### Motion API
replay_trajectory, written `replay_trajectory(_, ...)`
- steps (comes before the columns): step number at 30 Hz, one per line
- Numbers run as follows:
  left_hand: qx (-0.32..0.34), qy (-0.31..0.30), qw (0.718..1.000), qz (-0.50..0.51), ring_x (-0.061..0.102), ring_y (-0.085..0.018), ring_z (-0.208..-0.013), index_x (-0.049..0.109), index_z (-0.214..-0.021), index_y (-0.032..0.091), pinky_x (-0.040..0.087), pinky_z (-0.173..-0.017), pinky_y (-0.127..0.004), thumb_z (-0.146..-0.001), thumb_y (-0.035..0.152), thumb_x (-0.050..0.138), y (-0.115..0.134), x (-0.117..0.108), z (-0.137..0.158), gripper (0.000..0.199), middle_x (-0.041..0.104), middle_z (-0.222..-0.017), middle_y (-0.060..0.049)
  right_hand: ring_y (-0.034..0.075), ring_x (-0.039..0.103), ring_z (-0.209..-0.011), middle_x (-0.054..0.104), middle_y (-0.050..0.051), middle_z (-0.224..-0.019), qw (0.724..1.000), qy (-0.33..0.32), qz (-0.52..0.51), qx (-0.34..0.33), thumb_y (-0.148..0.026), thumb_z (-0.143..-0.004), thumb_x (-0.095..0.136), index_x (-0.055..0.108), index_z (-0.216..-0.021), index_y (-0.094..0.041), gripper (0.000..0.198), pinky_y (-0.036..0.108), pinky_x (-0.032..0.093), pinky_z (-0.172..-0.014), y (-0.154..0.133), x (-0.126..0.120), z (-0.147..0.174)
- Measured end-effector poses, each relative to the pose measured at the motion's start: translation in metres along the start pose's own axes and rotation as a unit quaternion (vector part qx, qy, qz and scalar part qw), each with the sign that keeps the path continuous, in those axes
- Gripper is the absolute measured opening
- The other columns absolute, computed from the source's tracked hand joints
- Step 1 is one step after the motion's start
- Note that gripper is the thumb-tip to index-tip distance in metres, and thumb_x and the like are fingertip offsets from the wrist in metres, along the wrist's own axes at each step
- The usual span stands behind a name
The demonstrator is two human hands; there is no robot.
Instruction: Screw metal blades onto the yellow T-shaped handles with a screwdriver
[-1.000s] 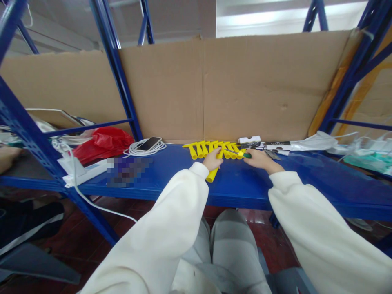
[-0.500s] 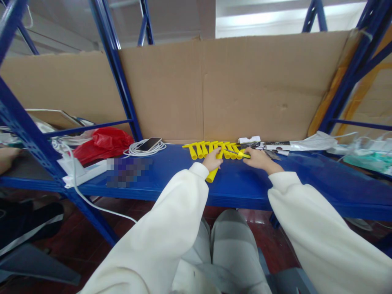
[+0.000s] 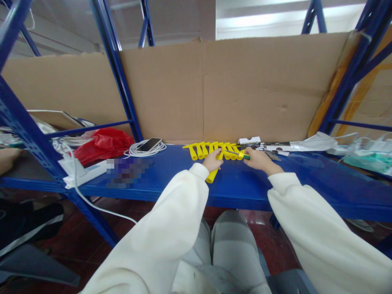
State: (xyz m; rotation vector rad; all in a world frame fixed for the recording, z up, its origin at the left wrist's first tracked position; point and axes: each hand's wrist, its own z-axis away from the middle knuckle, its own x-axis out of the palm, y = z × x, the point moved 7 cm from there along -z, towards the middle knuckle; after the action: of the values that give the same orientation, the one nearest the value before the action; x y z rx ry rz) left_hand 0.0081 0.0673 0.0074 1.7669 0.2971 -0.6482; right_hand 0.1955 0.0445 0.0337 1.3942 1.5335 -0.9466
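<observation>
My left hand [image 3: 212,161] is closed around a yellow plastic piece with a tube-shaped handle [image 3: 212,176], its round end pointing toward me. In my right hand [image 3: 255,159] is a screwdriver [image 3: 246,156] with a yellow and green handle, gripped by the fingertips. Its thin shaft points left and meets the top of the held piece near my left fingers; the exact contact is too small to make out. Behind both hands, several similar yellow pieces [image 3: 200,151] lie in a row on the blue shelf [image 3: 171,163], partly hidden by my hands.
A phone [image 3: 150,144] rests on a coiled white cable [image 3: 131,151], beside a red plastic bag [image 3: 104,143]. Metal tools and a white box [image 3: 249,140] lie back right. Cardboard [image 3: 245,85] walls the rear. Another person's hand [image 3: 9,159] is at the far left.
The screwdriver handle has turned in my right fingers, and its green part now shows. My left hand and the yellow piece stay in place.
</observation>
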Motion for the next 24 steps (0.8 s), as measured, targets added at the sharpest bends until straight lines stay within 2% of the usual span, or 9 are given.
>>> replay_trajectory(5,-0.006,-0.002,1.000,0.001,0.071,-0.009,-0.066,0.043,-0.155,0.021,0.059,-0.073,-0.024,-0.085,0.005,0.056,0.0015,-0.0005,0.0020,0.073,0.048,-0.156,-0.014,0.029,0.072,-0.095,0.078,0.012,-0.107,1.000,0.002,-0.014,-0.007,-0.030,-0.084,0.062,0.068,-0.112,-0.020,0.030,0.031,0.049,-0.078,0.0029,0.0017,-0.0036)
replay_trajectory(13,-0.001,-0.002,1.000,-0.009,0.071,-0.009,-0.068,0.043,-0.154,0.021,0.059,-0.075,-0.024,-0.084,0.005,0.057,0.0029,-0.0004,0.0027,0.073,0.047,-0.157,-0.013,0.027,0.072,-0.086,0.077,0.014,-0.099,1.000,-0.003,-0.028,0.012,-0.022,-0.080,0.066,0.065,-0.111,-0.018,0.031,0.029,0.046,-0.069,0.0040,0.0028,-0.0023)
replay_trajectory(19,0.002,0.000,1.000,-0.006,0.069,-0.007,-0.062,0.044,-0.154,0.019,0.060,-0.075,-0.025,-0.085,0.004,0.058,0.0037,-0.0008,0.0029,0.072,0.048,-0.156,-0.015,0.029,0.072,-0.091,0.077,0.014,-0.106,0.999,-0.017,-0.044,0.006,-0.027,-0.084,0.061,0.068,-0.106,-0.018,0.025,0.031,0.048,-0.076,0.0028,0.0049,-0.0036)
replay_trajectory(24,-0.002,-0.003,1.000,0.001,0.069,-0.007,-0.062,0.043,-0.155,0.019,0.060,-0.075,-0.025,-0.085,0.003,0.058,0.0034,-0.0007,0.0029,0.073,0.046,-0.157,-0.016,0.026,0.072,-0.084,0.077,0.010,-0.096,0.999,0.000,-0.041,0.005,-0.027,-0.080,0.066,0.066,-0.103,-0.020,0.024,0.028,0.047,-0.068,0.0060,0.0059,-0.0049)
